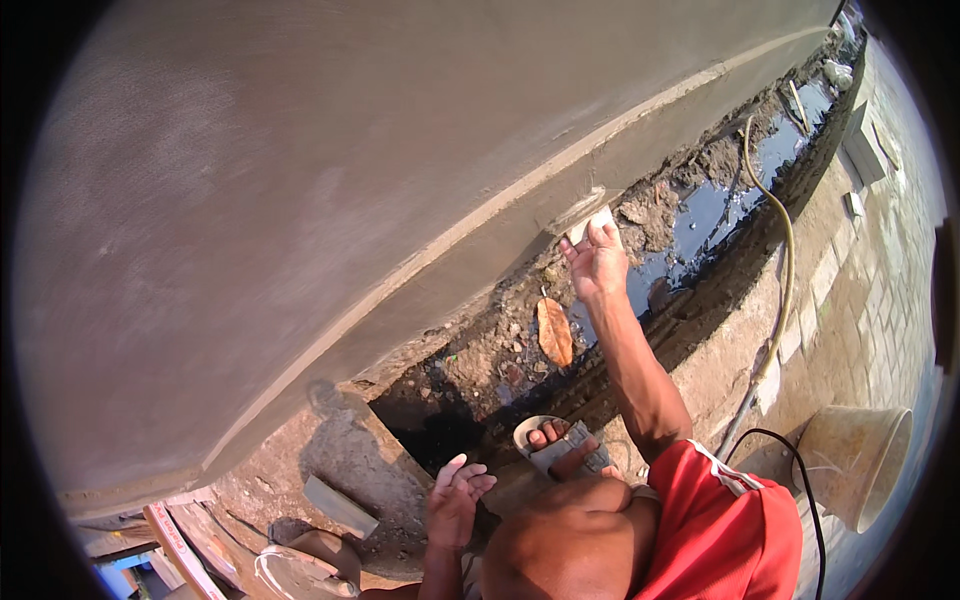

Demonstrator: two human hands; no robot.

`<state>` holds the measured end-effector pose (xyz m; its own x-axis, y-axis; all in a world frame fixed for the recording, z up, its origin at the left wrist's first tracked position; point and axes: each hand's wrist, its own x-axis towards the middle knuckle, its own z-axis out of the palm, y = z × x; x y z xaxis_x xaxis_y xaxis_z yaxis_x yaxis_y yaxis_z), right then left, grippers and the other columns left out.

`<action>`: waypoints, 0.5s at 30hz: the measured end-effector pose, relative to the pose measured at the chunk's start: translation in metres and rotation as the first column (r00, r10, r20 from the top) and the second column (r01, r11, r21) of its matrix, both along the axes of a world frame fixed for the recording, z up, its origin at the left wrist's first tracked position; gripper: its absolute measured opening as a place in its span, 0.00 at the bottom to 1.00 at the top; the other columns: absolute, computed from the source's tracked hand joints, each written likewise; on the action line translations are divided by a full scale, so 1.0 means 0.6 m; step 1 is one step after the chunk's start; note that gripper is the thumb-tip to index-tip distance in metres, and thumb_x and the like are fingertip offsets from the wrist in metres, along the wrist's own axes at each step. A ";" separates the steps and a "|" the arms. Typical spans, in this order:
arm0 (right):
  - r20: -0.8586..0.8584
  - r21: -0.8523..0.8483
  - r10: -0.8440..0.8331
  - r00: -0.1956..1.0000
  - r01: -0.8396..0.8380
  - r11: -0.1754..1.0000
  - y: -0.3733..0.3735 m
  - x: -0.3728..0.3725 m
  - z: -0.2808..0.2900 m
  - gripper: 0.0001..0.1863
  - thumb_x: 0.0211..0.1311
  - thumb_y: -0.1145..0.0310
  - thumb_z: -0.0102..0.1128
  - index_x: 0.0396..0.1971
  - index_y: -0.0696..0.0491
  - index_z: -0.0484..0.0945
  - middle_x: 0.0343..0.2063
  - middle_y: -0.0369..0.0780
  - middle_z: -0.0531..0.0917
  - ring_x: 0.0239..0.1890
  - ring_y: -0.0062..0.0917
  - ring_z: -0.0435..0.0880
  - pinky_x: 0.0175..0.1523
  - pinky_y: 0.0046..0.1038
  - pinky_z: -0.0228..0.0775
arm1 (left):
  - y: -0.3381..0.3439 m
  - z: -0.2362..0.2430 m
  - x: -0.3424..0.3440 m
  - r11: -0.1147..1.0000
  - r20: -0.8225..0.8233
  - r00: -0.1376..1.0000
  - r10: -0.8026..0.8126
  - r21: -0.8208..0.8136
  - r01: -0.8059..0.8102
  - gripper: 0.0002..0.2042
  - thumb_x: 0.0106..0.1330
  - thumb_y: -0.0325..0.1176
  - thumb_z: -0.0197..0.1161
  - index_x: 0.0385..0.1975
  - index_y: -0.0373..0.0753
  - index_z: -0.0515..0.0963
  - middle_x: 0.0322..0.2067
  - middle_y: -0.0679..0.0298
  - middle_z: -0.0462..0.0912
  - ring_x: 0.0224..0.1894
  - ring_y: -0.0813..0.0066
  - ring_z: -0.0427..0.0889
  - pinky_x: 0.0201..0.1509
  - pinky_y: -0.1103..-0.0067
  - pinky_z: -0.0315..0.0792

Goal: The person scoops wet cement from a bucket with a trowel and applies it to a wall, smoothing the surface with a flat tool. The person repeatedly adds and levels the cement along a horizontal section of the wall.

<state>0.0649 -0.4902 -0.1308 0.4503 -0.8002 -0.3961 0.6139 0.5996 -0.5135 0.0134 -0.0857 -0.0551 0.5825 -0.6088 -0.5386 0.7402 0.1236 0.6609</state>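
Observation:
My right hand (598, 258) grips a flat, pale tool (600, 217), perhaps a float, pressed against the lower plastered band (500, 247) of the grey wall (250, 190). My left hand (457, 505) hangs near the bottom middle, fingers apart and loosely curled, holding nothing. Below the wall runs a muddy trench (460, 375) with dark water and rubble, and a brown dry leaf (554, 330) lies in it. My sandalled foot (560, 445) is at its edge, beside my bent knee (570, 540).
A hose (786, 280) crosses the paved path (870, 290) at right, near grey blocks (862, 142), a bucket (870, 460) and a black cable (805, 470). At lower left lie a grey bar (340, 505), planks (180, 550) and another container (315, 555).

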 end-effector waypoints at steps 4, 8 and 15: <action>0.008 -0.117 -0.027 1.000 0.028 0.993 0.003 0.004 0.070 0.14 0.64 0.71 0.51 0.49 0.48 0.67 0.41 0.34 0.77 0.41 0.27 0.78 0.42 0.38 0.74 | 0.000 -0.002 0.000 1.000 0.011 1.000 -0.008 -0.005 0.008 0.23 0.65 0.35 0.57 0.59 0.39 0.63 0.49 0.52 0.74 0.47 0.61 0.77 0.56 0.66 0.67; 0.047 -0.266 -0.049 0.998 0.060 0.962 0.011 0.007 0.188 0.15 0.65 0.70 0.52 0.50 0.51 0.65 0.42 0.37 0.77 0.41 0.25 0.78 0.42 0.37 0.74 | -0.009 0.002 -0.002 1.000 0.018 0.999 -0.026 0.006 0.026 0.23 0.65 0.35 0.56 0.59 0.37 0.62 0.49 0.52 0.74 0.47 0.61 0.77 0.56 0.66 0.67; 0.385 -0.439 0.048 0.922 0.137 0.888 0.002 -0.043 0.239 0.22 0.65 0.70 0.52 0.57 0.53 0.61 0.51 0.40 0.74 0.53 0.29 0.75 0.58 0.35 0.68 | 0.001 0.002 -0.001 1.000 0.036 0.999 -0.023 0.021 0.022 0.23 0.65 0.33 0.56 0.59 0.37 0.62 0.48 0.52 0.74 0.46 0.62 0.77 0.56 0.65 0.67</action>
